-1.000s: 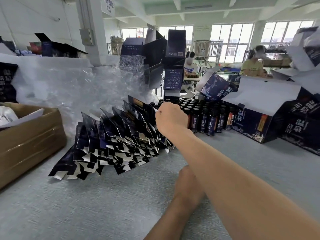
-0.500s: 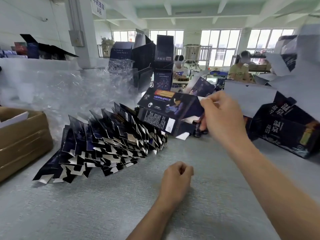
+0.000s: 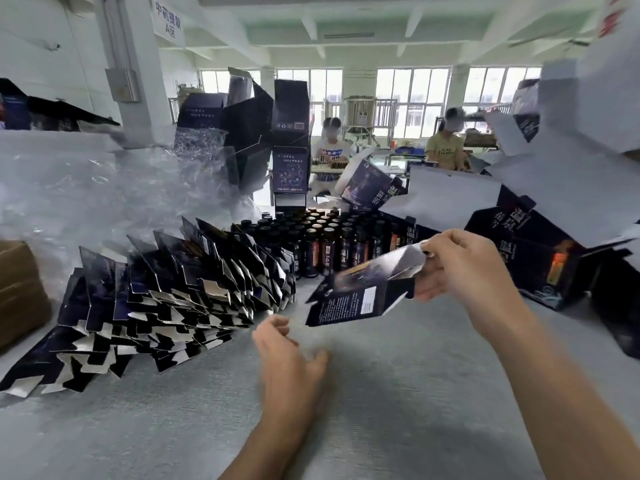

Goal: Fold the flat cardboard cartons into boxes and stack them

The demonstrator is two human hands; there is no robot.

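My right hand (image 3: 460,268) pinches one end of a dark blue flat carton (image 3: 360,294) and holds it above the grey table (image 3: 398,393), partly sprung open with its white inside showing. Below it, my left hand (image 3: 291,362) hovers with fingers loosely spread, holding nothing, just under the carton's lower left corner. A leaning row of several flat dark cartons (image 3: 166,292) stands on the table to the left. Folded dark boxes (image 3: 540,247) are piled at the right.
Several small dark bottles (image 3: 322,244) stand in a block behind the carton. A brown cardboard box (image 3: 17,289) sits at the left edge, with crumpled clear plastic wrap (image 3: 104,192) behind it. Tall upright boxes (image 3: 291,133) rise at the back. Two people work at a far table.
My right hand has pulled the carton out of the row and brought it down and nearer. My left hand has risen from the table and uncurled from a fist.
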